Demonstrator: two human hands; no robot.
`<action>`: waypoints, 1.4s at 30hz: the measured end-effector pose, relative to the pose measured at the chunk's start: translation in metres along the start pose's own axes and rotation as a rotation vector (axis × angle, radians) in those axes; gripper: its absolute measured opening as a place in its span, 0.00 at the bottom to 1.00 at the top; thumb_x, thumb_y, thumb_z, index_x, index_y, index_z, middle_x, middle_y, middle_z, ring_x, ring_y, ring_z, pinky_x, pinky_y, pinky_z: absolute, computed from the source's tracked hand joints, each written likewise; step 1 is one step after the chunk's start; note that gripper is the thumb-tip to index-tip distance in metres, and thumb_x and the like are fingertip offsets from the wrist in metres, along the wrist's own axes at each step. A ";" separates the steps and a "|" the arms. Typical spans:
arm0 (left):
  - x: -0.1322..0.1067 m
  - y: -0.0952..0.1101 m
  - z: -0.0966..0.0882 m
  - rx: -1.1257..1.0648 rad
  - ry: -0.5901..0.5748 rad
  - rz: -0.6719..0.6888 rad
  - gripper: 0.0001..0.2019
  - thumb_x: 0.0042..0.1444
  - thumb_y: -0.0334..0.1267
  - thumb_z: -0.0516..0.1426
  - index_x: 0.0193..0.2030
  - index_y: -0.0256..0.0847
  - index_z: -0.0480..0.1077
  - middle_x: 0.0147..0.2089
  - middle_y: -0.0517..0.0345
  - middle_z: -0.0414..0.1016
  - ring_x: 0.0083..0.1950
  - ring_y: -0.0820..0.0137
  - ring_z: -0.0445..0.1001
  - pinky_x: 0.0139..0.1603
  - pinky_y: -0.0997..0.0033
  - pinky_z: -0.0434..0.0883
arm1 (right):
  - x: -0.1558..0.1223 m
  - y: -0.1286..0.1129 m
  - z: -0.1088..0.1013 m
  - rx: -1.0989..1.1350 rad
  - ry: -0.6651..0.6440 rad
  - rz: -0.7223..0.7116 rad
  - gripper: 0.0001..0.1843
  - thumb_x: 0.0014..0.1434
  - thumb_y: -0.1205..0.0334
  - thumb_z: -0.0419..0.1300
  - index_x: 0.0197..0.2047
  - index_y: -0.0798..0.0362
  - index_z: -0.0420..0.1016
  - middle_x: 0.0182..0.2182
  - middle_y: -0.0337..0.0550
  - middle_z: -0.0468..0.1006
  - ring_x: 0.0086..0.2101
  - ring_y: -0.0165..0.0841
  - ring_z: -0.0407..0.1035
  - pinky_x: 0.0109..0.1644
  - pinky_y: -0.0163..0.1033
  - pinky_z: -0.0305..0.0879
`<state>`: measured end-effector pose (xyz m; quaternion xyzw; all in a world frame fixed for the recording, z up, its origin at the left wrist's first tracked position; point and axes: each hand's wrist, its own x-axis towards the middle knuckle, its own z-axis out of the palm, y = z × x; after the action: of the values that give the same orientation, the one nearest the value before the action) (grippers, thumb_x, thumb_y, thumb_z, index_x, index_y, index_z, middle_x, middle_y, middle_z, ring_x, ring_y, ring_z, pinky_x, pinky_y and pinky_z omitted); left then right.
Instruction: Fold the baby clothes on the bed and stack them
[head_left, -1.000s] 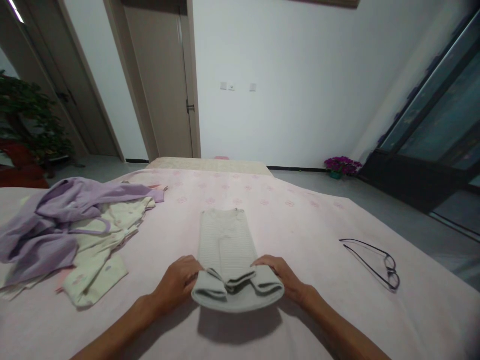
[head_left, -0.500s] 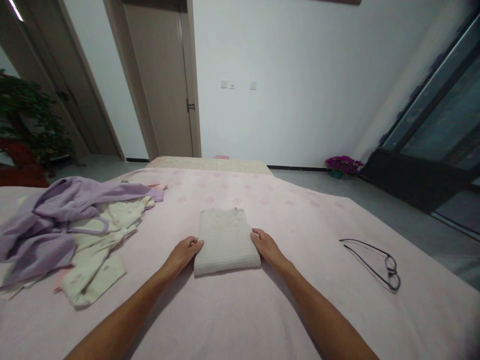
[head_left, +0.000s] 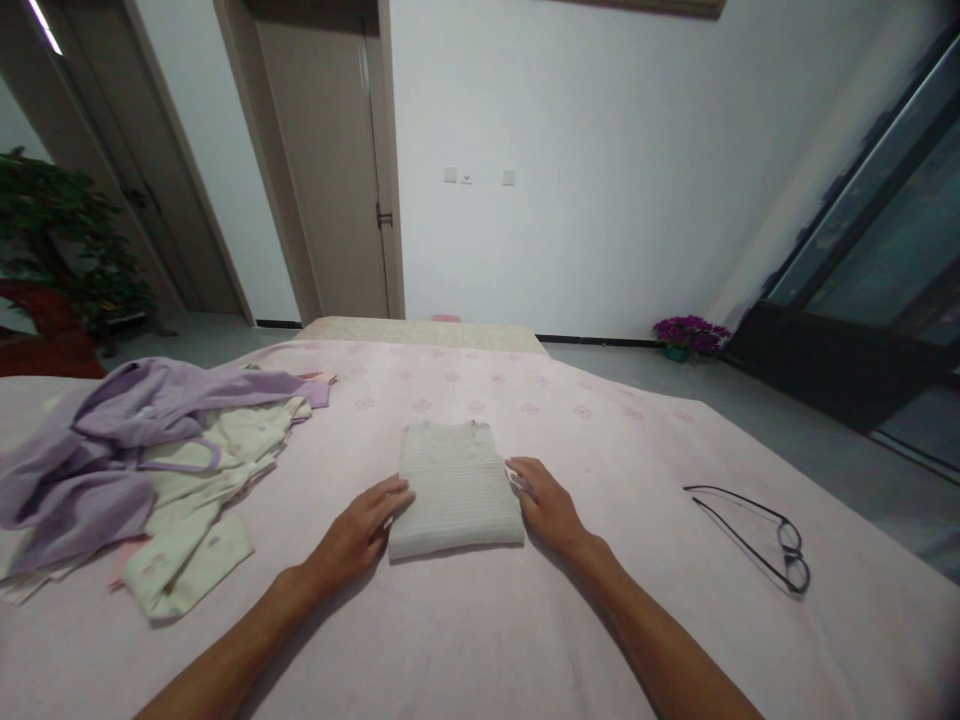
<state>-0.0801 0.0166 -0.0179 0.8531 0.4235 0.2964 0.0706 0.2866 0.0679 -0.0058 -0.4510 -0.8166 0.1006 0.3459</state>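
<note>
A white ribbed garment (head_left: pixel 456 490), folded into a neat flat rectangle with its neckline at the far end, lies on the pink bedspread (head_left: pixel 480 640) in front of me. My left hand (head_left: pixel 367 520) rests at its left edge, fingers stretched out and the tips touching the cloth. At the right edge is my right hand (head_left: pixel 546 502), its fingers extended and slightly bent beside the fabric. Neither hand grips the garment.
A loose heap of clothes, with a lilac garment (head_left: pixel 135 420) over a cream patterned one (head_left: pixel 195 560), lies at the left. Black-framed glasses (head_left: pixel 787 555) rest at the right. Beyond the bed are a door (head_left: pixel 322 170) and purple flowers (head_left: pixel 690 335) on the floor.
The fingers of my left hand have loosened from the garment's edge and straightened. My right hand has eased slightly off its side. The folded garment stays in place.
</note>
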 end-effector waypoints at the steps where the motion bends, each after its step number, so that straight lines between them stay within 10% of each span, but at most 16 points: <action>1: -0.004 -0.003 -0.002 -0.010 -0.052 0.039 0.35 0.53 0.23 0.50 0.68 0.49 0.60 0.69 0.53 0.62 0.69 0.63 0.61 0.69 0.55 0.63 | -0.005 0.003 -0.004 0.011 -0.036 -0.079 0.31 0.56 0.72 0.51 0.62 0.47 0.67 0.60 0.46 0.70 0.59 0.38 0.64 0.63 0.50 0.63; 12: -0.005 0.001 -0.017 0.072 -0.300 0.058 0.46 0.53 0.40 0.61 0.75 0.54 0.43 0.75 0.52 0.47 0.73 0.51 0.52 0.71 0.43 0.54 | -0.029 0.012 -0.015 -0.034 -0.314 -0.154 0.40 0.55 0.68 0.57 0.70 0.44 0.57 0.69 0.47 0.57 0.65 0.41 0.56 0.67 0.54 0.56; 19: -0.008 0.009 0.003 0.131 -0.197 -0.011 0.42 0.55 0.36 0.59 0.74 0.53 0.47 0.75 0.51 0.49 0.73 0.54 0.54 0.71 0.44 0.53 | -0.027 0.012 -0.018 -0.038 -0.384 -0.142 0.44 0.52 0.68 0.57 0.72 0.45 0.53 0.70 0.45 0.55 0.66 0.42 0.53 0.69 0.54 0.53; 28: -0.008 0.015 0.002 0.191 -0.111 0.036 0.30 0.61 0.42 0.56 0.71 0.51 0.57 0.71 0.52 0.60 0.72 0.53 0.55 0.71 0.39 0.51 | 0.005 0.021 -0.017 0.175 -0.216 0.083 0.25 0.56 0.70 0.49 0.52 0.50 0.78 0.50 0.45 0.79 0.50 0.38 0.73 0.59 0.49 0.67; 34: 0.042 0.048 0.015 0.092 0.069 0.063 0.18 0.68 0.38 0.50 0.61 0.47 0.68 0.63 0.52 0.72 0.69 0.59 0.62 0.70 0.44 0.58 | 0.068 0.031 0.004 0.147 -0.093 0.243 0.16 0.61 0.62 0.53 0.46 0.50 0.81 0.45 0.42 0.82 0.45 0.37 0.75 0.53 0.44 0.69; 42: 0.135 0.079 0.067 0.186 -0.162 -0.041 0.28 0.63 0.45 0.54 0.67 0.36 0.62 0.72 0.40 0.57 0.73 0.50 0.52 0.72 0.42 0.50 | 0.136 0.062 0.034 -0.004 -0.098 0.394 0.15 0.57 0.67 0.59 0.46 0.52 0.81 0.44 0.44 0.82 0.46 0.36 0.75 0.53 0.39 0.67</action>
<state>0.0740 0.0793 0.0175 0.8683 0.4594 0.1846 0.0311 0.2574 0.2179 0.0036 -0.5973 -0.7286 0.1864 0.2787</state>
